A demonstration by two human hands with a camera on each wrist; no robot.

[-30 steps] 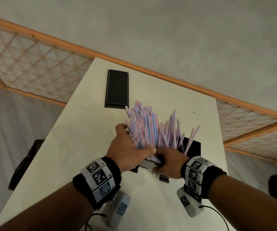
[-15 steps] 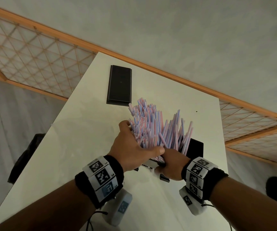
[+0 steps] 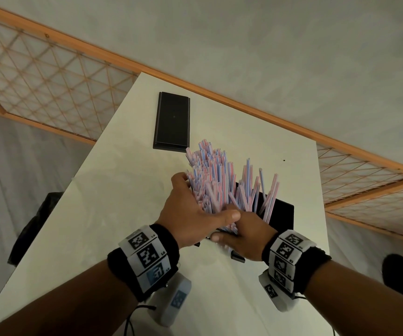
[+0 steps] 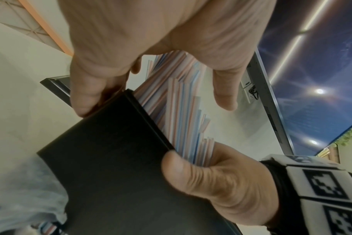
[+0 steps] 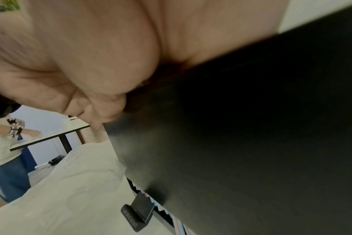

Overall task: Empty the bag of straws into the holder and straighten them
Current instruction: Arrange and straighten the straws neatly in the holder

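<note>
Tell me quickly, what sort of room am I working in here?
Probably an office or lab-style workroom, not a kitchen: a plain white table, a large wall screen by wall sockets, and another person wearing the same wrist markers at a second table behind.

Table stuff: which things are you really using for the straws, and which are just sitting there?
Using:
- straws, a leaning, fanned-out bunch
- holder, black, with the straws in it
- left hand, round the bunch
- right hand, on the holder's near rim

Just sitting there:
- black tray, flat on the table further back
- clear bag, crumpled beside the holder
</note>
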